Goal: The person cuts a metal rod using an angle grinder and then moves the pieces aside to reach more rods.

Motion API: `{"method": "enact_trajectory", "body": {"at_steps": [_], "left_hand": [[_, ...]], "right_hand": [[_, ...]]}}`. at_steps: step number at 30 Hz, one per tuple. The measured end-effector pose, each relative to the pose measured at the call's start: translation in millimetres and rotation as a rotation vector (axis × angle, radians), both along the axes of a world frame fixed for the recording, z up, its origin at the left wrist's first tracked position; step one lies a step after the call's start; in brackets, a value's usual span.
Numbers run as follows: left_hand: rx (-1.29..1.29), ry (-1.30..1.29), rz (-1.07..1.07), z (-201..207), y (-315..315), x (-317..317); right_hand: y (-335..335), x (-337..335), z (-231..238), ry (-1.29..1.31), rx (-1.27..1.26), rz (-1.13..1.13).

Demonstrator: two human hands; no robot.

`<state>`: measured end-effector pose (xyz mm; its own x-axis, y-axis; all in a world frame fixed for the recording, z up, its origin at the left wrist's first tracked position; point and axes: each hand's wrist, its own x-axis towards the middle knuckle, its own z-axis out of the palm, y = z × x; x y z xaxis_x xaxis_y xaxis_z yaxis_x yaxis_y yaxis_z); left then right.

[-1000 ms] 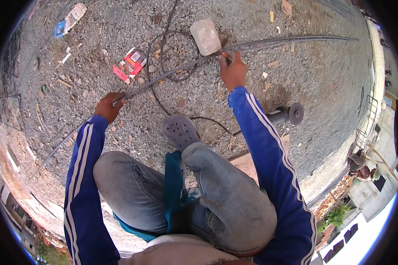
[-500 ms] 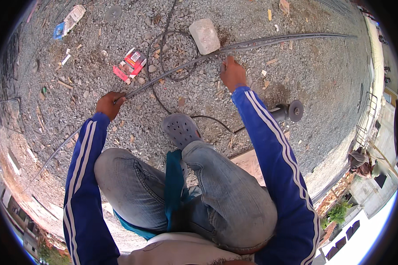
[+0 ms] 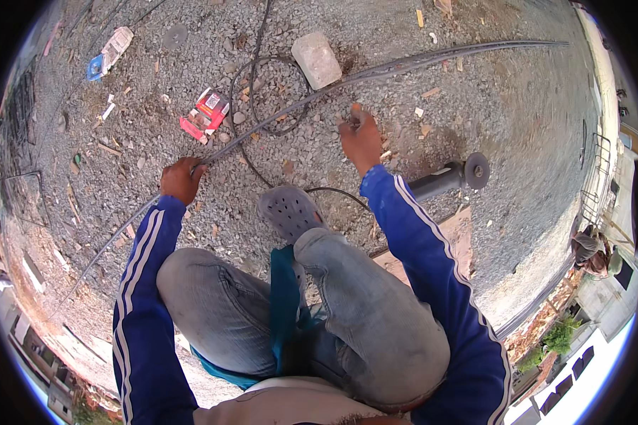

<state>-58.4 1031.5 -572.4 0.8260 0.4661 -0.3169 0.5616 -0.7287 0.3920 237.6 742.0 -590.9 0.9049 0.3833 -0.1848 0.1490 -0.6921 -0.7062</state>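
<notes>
A bundle of long, thin grey steel rods [image 3: 404, 65] runs across the gravel from the lower left to the upper right. My left hand [image 3: 181, 180] is closed around the rods near their left part. Just below them, my right hand [image 3: 362, 143] hovers apart from the rods, thumb and forefinger spread, with nothing clearly visible between them. A pale stone block [image 3: 317, 60] lies against the far side of the rods. Right of my right forearm, partly hidden by the sleeve, an angle grinder [image 3: 436, 183] with a round disc [image 3: 477, 171] lies on the ground.
A dark power cable [image 3: 254, 106] loops under the rods and past my grey clog [image 3: 290, 212]. A torn red box [image 3: 205, 115] lies beyond the rods, and a blue-and-white package [image 3: 110, 54] farther left. A flat board [image 3: 457, 230] lies beneath my right forearm.
My right hand has moved slightly left and nearer to me, away from the rods, its thumb and forefinger now apart. My left hand keeps its grip. The view has shifted a little.
</notes>
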Motion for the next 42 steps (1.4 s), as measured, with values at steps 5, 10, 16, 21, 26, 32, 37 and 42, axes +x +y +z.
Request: {"method": "enact_trajectory", "body": {"at_steps": [5, 10, 16, 21, 26, 32, 37, 42], "left_hand": [[0.029, -0.056, 0.034, 14.7, -1.1, -10.4], [-0.005, -0.225, 0.039, 51.5, 10.7, -2.7], [0.035, -0.263, 0.028, 53.9, 42.8, 9.9], [0.060, -0.165, 0.022, 33.5, 40.2, 16.2], [0.100, -0.128, 0.094, 22.6, 38.7, 8.1], [0.075, -0.073, 0.040, 30.9, 23.2, 20.5], [0.150, -0.149, 0.009, 43.7, 23.0, 34.9], [0.079, -0.227, -0.006, 52.6, 12.2, 64.1]], "right_hand": [[0.2, 3.6, -6.1, 0.051, 0.057, -0.099], [12.7, 21.8, 3.5, 0.087, 0.125, -0.146], [53.8, 15.6, 9.6, -0.085, 0.147, -0.137], [49.0, 6.0, -2.8, 0.017, 0.212, -0.144], [36.4, -0.5, 6.0, 0.155, 0.241, -0.204], [-20.5, -0.3, 44.4, -0.142, 0.245, -0.336], [-144.0, -14.1, 48.8, -0.469, -0.202, -0.746], [-190.7, -6.5, 32.8, 0.156, 0.279, -1.159]]}}
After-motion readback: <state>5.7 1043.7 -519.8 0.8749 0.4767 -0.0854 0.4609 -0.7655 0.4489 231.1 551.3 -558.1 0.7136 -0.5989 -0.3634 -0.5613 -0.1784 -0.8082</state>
